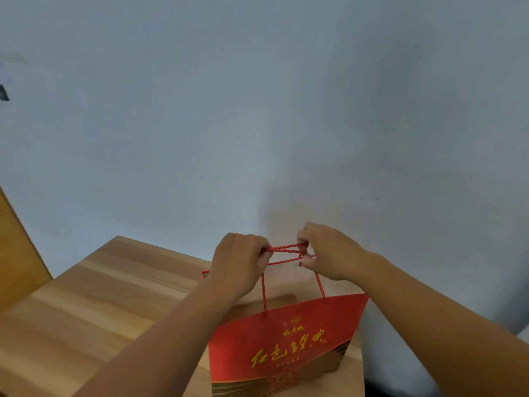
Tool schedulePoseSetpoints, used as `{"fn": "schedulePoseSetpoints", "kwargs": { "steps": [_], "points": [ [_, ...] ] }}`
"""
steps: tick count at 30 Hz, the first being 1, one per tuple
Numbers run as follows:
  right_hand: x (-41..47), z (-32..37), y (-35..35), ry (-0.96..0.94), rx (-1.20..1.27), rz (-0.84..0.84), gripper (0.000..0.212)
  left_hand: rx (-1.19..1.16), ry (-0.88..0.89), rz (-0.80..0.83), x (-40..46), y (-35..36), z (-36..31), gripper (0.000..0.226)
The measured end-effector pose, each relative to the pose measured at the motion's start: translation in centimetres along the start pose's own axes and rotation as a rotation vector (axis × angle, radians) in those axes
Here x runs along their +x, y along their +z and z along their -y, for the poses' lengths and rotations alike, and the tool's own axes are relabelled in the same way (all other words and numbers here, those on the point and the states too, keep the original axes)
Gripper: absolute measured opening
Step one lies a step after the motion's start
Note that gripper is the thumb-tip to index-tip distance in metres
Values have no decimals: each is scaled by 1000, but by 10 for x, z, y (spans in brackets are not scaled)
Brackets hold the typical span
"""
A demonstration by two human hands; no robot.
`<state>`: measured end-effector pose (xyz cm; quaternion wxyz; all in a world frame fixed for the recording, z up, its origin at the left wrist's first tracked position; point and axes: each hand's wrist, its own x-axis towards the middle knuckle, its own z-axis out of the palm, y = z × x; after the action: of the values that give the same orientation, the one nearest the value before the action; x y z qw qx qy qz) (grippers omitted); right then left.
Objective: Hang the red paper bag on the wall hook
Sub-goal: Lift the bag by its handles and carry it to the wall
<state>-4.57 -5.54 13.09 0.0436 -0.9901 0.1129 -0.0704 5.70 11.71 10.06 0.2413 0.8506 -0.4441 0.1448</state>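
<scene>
Bag: red paper bag (282, 343) stands upright on the wooden table (86, 299), beside the wall (257, 110).
Hands: left hand (239, 263) and right hand (326, 252) each pinch the rope handles (286, 248).
Hook: not visible.
Advice: keep both 2 loops together, taut, lift evenly.

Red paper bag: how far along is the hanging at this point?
Done: both hands have the red paper bag by its cord handles. In hand: left hand and right hand stretch the cords near the wall. Left: looping them over a hook; none is clearly visible.
</scene>
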Motion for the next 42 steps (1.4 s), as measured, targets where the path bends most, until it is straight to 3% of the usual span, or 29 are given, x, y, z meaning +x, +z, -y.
{"fn": "schedulePoseSetpoints", "kwargs": {
  "steps": [5, 12, 17, 24, 30, 42],
  "points": [
    [-4, 12, 5, -181, 74, -20, 10, 21, -29, -33, -27, -14, 14, 20],
    [2, 58, 12, -424, 234, -24, 7, 77, -218, -109, -87, -54, 27, 20],
    [-1, 120, 26, -577, 385, -21, 10, 196, -368, -128, -154, -98, 41, 18],
    [-33, 221, 41, -759, 446, -76, 8, 303, -556, -279, -259, -148, 46, 12],
    [-57, 299, 51, -877, 562, 14, 10, 404, -708, -405, -332, -188, 50, 8],
    [-61, 418, 59, -1136, 626, -34, 14, 559, -926, -465, -397, -250, 58, 12]
  ]
}}
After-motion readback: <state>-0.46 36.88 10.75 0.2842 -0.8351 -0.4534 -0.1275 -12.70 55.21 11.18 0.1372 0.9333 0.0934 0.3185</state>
